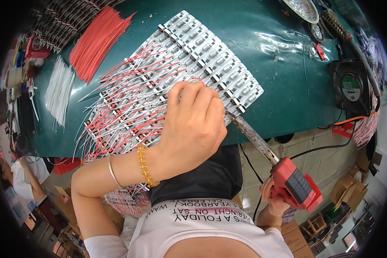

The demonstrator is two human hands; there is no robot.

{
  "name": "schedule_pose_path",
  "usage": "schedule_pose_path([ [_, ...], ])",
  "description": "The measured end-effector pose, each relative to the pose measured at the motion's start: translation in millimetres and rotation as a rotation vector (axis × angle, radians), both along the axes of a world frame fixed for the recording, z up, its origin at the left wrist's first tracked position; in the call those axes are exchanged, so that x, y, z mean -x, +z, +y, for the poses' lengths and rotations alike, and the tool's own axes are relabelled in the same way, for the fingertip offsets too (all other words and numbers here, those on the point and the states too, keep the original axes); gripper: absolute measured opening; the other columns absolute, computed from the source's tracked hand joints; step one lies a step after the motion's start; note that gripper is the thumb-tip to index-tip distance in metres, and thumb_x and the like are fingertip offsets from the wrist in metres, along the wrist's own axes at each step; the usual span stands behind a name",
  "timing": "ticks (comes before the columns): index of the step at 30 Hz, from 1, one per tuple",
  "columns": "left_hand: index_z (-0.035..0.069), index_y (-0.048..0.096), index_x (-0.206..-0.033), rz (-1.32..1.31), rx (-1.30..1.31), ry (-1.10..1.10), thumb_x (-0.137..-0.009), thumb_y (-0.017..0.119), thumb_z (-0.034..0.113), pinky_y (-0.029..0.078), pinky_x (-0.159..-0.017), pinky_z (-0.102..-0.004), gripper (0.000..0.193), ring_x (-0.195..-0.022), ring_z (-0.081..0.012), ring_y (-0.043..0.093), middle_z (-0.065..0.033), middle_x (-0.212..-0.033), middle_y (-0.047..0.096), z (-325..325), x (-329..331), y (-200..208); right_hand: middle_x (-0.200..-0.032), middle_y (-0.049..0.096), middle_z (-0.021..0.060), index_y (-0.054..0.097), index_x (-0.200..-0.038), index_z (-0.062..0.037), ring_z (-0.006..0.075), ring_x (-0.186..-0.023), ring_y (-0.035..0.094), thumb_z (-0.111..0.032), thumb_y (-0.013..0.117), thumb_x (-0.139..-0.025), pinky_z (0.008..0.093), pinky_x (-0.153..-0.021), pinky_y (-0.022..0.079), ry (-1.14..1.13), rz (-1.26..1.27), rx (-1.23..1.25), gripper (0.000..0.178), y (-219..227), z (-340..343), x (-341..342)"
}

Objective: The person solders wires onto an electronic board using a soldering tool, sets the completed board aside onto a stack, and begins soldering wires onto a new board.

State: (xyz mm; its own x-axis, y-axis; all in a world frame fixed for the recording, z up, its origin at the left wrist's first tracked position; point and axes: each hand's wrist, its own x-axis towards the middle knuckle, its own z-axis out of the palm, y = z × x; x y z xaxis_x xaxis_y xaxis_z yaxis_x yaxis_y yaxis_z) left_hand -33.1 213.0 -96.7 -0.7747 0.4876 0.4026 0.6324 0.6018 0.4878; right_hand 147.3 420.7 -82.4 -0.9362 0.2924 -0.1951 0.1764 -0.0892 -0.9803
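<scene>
A panel of small clear-and-white modules in rows (pixel 228 64) lies slanted on the green table, with many red and white wires (pixel 133 99) across its left part. Over the middle of the panel, my left hand (pixel 193 120) is closed in a pinch; a bit of red wire (pixel 197 79) shows at its fingers, while the fingertips are mostly hidden. My right hand (pixel 274 200) grips the red handle of a soldering gun (pixel 294 182). The gun's metal barrel reaches up left to the panel's lower edge beside my left hand, its tip partly hidden.
Bundles of loose red wires (pixel 96 41) and white wires (pixel 59 90) lie at the left on the green table (pixel 284 94). More module panels (pixel 60 21) are at the far left. A black fan (pixel 350 84) stands at the right edge, below metal dishes (pixel 303 9). A black cable (pixel 327 147) hangs nearby.
</scene>
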Motion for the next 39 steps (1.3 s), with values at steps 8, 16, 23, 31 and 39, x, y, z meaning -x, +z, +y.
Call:
schedule_pose_path([
  [8, 0.005, 0.049, -0.078, 0.016, -0.002, -0.011, -0.064, 0.065, -0.001, 0.036, -0.083, -0.0439, 0.022, -0.091, -0.0306, 0.049, -0.0093, -0.091, 0.053, 0.5, 3.6, -0.2, -0.057, 0.053, 0.0022, 0.050, -0.086, -0.0001, 0.0114, -0.046, 0.049, -0.053, 0.074, -0.071, 0.0235, -0.044, 0.036, 0.076, 0.056, 0.050, 0.060, 8.9, 0.0, 12.3],
  [16, 0.001, 0.054, -0.084, -0.010, 0.029, -0.007, -0.066, 0.065, 0.008, 0.036, -0.086, -0.0474, 0.023, -0.094, -0.0318, 0.049, -0.0123, -0.093, 0.053, -2.4, -0.8, 2.7, -0.047, 0.043, -0.0005, 0.040, -0.125, 0.0086, 0.0108, -0.037, 0.039, -0.059, 0.054, -0.084, 0.0251, -0.041, 0.037, 0.070, 0.209, -0.002, 0.080, -14.7, 7.7, 1.4],
  [23, 0.007, 0.060, -0.088, 0.308, 0.426, 0.415, -0.072, 0.070, 0.017, 0.036, -0.089, -0.0441, 0.021, -0.094, -0.0285, 0.049, -0.0082, -0.092, 0.056, -72.9, 65.3, 20.1, -0.046, 0.042, 0.0008, 0.038, -0.125, 0.0088, 0.0104, -0.036, 0.039, -0.053, 0.054, -0.087, 0.0238, -0.040, 0.037, 0.055, 0.294, 0.019, 0.075, -23.2, 17.6, 12.1],
  [31, 0.008, 0.062, -0.078, 0.227, 0.426, 0.525, -0.076, 0.066, 0.013, 0.037, -0.075, -0.0390, 0.006, -0.080, -0.0239, 0.054, -0.0038, -0.075, 0.061, -135.5, 129.5, -7.5, -0.047, 0.043, 0.0003, 0.038, -0.125, 0.0099, 0.0106, -0.037, 0.040, -0.050, 0.052, -0.089, 0.0233, -0.040, 0.038, 0.059, 0.332, -0.049, 0.072, -12.1, 2.7, 23.0],
  [39, 0.007, 0.063, -0.074, 0.419, 0.032, 0.450, -0.075, 0.069, 0.012, 0.042, -0.068, -0.0364, 0.008, -0.071, -0.0247, 0.057, -0.0046, -0.071, 0.061, -126.0, 110.2, 10.2, -0.048, 0.042, -0.0009, 0.038, -0.126, 0.0094, 0.0104, -0.038, 0.041, -0.054, 0.053, -0.087, 0.0238, -0.041, 0.038, 0.076, 0.268, -0.071, 0.076, -6.8, 6.2, 15.5],
])
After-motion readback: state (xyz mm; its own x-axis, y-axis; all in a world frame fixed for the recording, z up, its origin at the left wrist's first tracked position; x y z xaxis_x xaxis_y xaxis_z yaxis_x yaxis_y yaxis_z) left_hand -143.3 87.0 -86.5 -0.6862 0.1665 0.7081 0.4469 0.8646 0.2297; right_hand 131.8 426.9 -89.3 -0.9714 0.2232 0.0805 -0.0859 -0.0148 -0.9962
